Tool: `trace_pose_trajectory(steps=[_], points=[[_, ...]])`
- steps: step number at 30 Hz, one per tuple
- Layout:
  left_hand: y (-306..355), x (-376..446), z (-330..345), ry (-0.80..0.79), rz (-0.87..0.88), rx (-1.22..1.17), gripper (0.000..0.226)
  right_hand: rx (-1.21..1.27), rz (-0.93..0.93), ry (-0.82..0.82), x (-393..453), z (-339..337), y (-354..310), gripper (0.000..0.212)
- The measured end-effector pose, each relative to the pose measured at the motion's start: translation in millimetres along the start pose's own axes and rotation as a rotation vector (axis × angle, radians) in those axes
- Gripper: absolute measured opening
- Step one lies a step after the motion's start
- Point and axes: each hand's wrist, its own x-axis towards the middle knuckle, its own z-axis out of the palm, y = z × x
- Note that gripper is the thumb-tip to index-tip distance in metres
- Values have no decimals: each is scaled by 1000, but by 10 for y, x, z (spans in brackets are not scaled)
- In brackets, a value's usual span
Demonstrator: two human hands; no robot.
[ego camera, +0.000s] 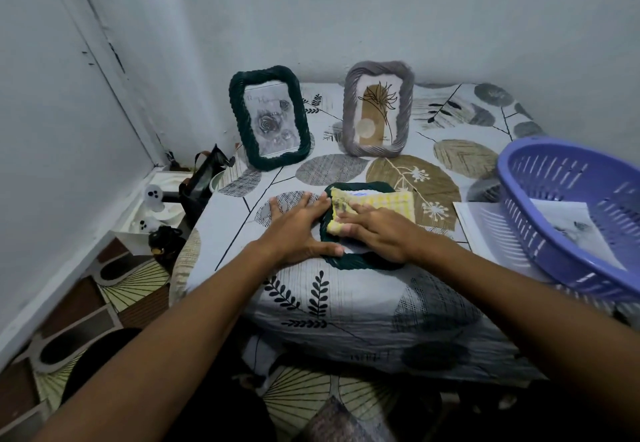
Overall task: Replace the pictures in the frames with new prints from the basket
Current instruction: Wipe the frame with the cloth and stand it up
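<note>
A dark green picture frame (pixel 360 261) lies flat on the table in front of me, mostly covered by a yellow checked cloth (pixel 381 200). My right hand (pixel 377 233) presses on the cloth, its fingers on the cloth's near end. My left hand (pixel 298 226) lies flat beside the frame's left edge, thumb touching the rim. Two frames stand at the back: a green one (pixel 268 117) with a grey rose print and a grey one (pixel 377 109) with a plant drawing. The purple basket (pixel 540 233) at right holds a print (pixel 575 226).
A white sheet (pixel 485 230) lies under the basket's left side. The table carries a leaf-patterned cloth (pixel 346 303). On the floor at left are a black bag (pixel 201 181), a white box with small ghost figures (pixel 152 206) and a patterned mat.
</note>
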Motion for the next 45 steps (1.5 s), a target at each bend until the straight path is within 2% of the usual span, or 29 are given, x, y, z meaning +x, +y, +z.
trace_pose_trajectory(steps=[3, 10, 18, 22, 27, 30, 32, 38, 42, 45], points=[[-12, 18, 1, -10, 9, 8, 131, 10, 2, 7, -112, 18, -65, 44], [16, 2, -49, -41, 14, 65, 127, 97, -35, 26, -292, 53, -118, 41], [-2, 6, -45, -11, 10, 85, 124, 55, -38, 13, -436, -4, -101, 44], [-22, 6, -28, -3, 14, 84, 131, 24, -24, 11, -530, -41, -44, 41], [-3, 4, -55, -15, 3, 138, 124, -5, 3, 35, -685, -101, 116, 39], [-8, -1, -58, -27, 1, 124, 129, -16, 25, 42, -750, -124, 196, 48], [-2, -8, -65, -27, 2, 120, 124, -28, 36, 54, -747, -113, 218, 55], [-20, -12, -69, -30, 19, 131, 125, -101, 69, 90, -601, -91, 233, 60], [-29, -6, -72, -49, 23, 140, 124, -147, 63, 110, -380, -134, 295, 43], [-7, -9, -83, -50, 20, 142, 119, -157, 85, 119, -205, -189, 362, 42]])
